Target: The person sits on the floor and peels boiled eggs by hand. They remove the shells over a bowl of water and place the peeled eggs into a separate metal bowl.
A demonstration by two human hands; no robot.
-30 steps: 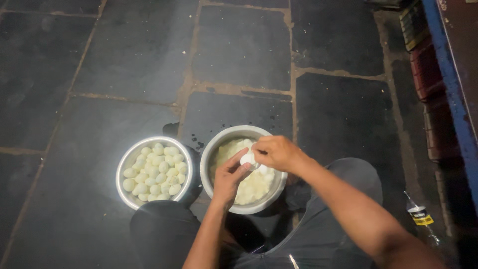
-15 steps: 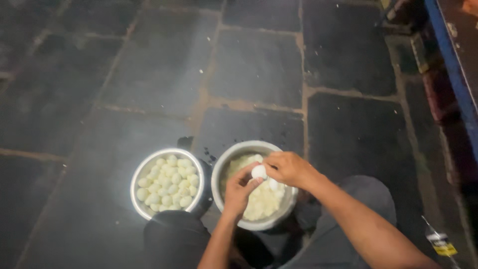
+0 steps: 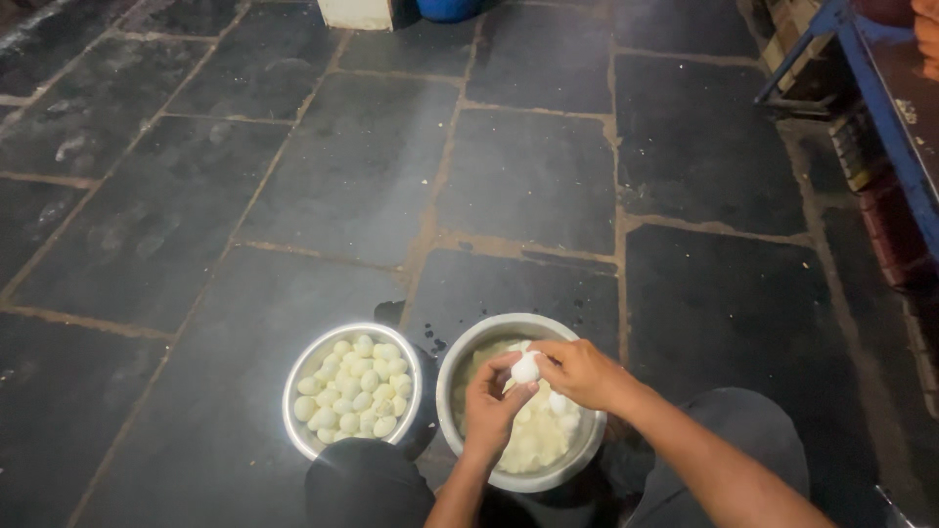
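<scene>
1. A white egg [image 3: 525, 369] is pinched between the fingers of the left hand [image 3: 491, 409] and the right hand [image 3: 584, 375], above the right steel bowl [image 3: 460, 364].
2. A second steel bowl [image 3: 299, 371] of white eggs is set at nine o'clock, just beside it.
3. Dark stone floor [image 3: 528, 176] is seen all around.

A dark stone floor [image 3: 528, 176] of large grey slabs with rough, lighter joints carries two round metal bowls side by side. The left bowl [image 3: 298, 386] is heaped with small white balls [image 3: 354, 396]; the right bowl [image 3: 460, 357] — just beside it — holds pale pieces. A blue metal frame [image 3: 885, 117] stands at the right edge.
</scene>
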